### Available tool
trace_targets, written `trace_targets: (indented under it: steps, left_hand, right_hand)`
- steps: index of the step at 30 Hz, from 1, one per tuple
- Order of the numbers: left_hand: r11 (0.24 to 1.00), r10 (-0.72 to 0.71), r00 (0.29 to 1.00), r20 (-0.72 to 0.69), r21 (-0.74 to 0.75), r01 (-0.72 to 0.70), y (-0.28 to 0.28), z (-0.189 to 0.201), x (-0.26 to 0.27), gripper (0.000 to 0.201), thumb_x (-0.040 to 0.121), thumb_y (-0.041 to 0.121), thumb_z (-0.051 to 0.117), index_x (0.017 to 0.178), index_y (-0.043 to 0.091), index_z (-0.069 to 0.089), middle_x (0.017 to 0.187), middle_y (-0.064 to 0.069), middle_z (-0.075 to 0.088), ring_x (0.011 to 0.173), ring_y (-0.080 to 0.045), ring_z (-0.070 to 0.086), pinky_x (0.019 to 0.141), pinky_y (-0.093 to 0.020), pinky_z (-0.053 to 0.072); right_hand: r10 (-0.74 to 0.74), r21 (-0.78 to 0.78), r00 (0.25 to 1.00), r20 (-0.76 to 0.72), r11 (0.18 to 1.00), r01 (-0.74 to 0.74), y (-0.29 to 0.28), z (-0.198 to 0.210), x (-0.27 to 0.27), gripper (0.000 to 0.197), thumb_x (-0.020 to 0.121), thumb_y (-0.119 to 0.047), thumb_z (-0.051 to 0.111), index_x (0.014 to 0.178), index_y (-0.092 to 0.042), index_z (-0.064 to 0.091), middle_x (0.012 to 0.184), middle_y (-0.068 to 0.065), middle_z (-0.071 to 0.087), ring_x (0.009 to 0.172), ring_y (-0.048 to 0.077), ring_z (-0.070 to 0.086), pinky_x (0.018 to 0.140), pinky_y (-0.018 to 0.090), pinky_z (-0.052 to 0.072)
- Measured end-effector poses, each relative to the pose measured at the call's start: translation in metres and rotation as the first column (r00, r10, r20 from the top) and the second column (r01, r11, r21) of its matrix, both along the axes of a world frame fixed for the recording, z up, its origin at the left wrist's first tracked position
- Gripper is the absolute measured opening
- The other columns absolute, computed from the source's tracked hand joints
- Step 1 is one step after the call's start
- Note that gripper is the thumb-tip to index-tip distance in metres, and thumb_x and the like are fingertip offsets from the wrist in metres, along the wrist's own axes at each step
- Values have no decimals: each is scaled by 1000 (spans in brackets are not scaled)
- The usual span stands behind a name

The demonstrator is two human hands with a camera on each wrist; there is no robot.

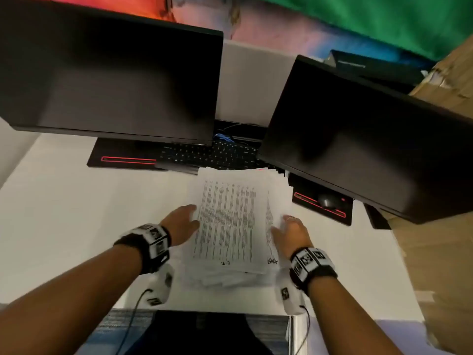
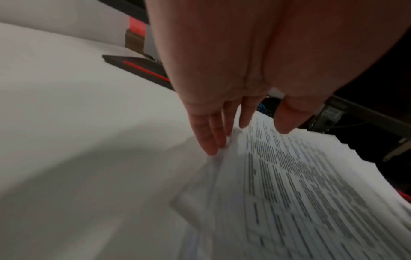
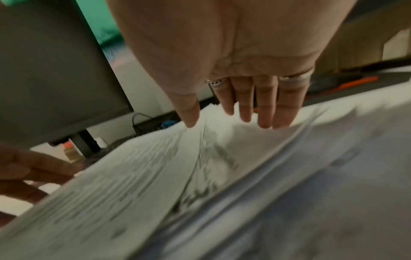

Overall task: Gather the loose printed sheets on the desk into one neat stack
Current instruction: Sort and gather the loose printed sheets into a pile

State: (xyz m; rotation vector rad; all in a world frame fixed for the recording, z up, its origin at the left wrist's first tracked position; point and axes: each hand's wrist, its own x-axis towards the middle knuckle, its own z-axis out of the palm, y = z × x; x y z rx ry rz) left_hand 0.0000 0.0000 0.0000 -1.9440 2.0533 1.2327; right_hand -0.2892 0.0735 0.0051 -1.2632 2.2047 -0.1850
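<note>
A pile of printed sheets (image 1: 230, 221) lies on the white desk (image 1: 76, 213) in the middle, its edges fanned and uneven at the near end. My left hand (image 1: 183, 222) lies flat against the pile's left edge, fingers (image 2: 206, 140) straight and touching the paper (image 2: 300, 184). On the other side my right hand (image 1: 290, 230) is laid flat on the right side of the pile, its straight fingers (image 3: 264, 112) and thumb touching the sheets (image 3: 155, 167). Both hands flank the pile; neither curls round it.
Two dark monitors (image 1: 110, 80) (image 1: 363, 139) hang over the back of the desk, with a black keyboard (image 1: 204, 155) below them just beyond the pile. A mouse on a red-edged pad (image 1: 325, 201) sits right of the sheets. Cardboard boxes (image 1: 440, 226) stand at the right.
</note>
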Motion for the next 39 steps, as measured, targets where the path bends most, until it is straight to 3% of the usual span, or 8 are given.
trace_targets:
  steps: [4,8,13,19,24,29,35,39]
  left_hand:
    - [999,49,999,-15,22,-48,0,-5,-19,64,100,24,48,155,3,23,160,-17,30,147,-30,32,117,-35,26]
    - [970,236,967,-96,76,-229,1,-9,-23,76,98,20,56,159,11,11,156,-14,38,143,-30,39,116,-36,32]
    - [932,341,931,-128,176,-317,1,-20,-31,76,92,29,68,152,6,28,149,-15,47,134,-31,50,109,-37,41]
    - [934,354,924,-147,99,-343,-1,-15,-41,67,101,34,54,155,7,26,160,-14,33,145,-31,36,116,-39,33]
    - [827,518,783,-345,-30,-561,-13,8,20,14,88,16,72,102,12,69,86,-11,71,78,-30,67,74,-41,56]
    - [811,560,734,-384,76,-580,-10,25,77,11,89,22,74,100,22,77,89,1,79,78,-18,76,73,-29,58]
    - [795,573,677,-462,114,-596,-2,21,89,16,90,17,73,105,21,77,94,2,80,82,-16,77,70,-25,56]
    - [796,574,676,-463,122,-592,4,23,91,16,92,18,70,106,21,76,95,3,79,76,-10,77,64,-22,57]
  right_hand:
    - [-13,152,989,-148,988,36,-12,-11,29,86,86,-58,60,152,-13,26,152,9,32,136,33,35,108,52,38]
    - [-193,114,981,-19,974,194,-20,-21,30,95,80,-53,72,152,-12,27,150,11,37,135,35,40,109,54,38]
    - [-241,-3,970,-23,970,241,-25,-23,32,69,81,-42,75,138,-16,46,138,8,51,125,34,48,103,51,43]
    - [-306,-135,949,76,940,314,-27,-25,24,28,93,-28,60,116,-12,62,123,12,60,114,34,56,98,42,47]
    - [-305,-56,952,35,950,307,-26,-24,15,67,90,-49,61,139,-6,47,139,15,52,127,35,48,105,44,42]
    - [-111,233,973,-201,960,158,-32,-18,51,128,61,-81,66,155,-12,12,145,9,32,131,30,35,101,52,40]
    - [-225,220,964,-140,943,252,-45,-27,46,109,57,-68,81,137,-9,36,134,11,53,122,32,51,100,50,47]
    - [-252,207,939,-235,931,302,-42,-21,54,119,59,-71,77,146,-7,27,140,13,37,126,33,40,100,48,43]
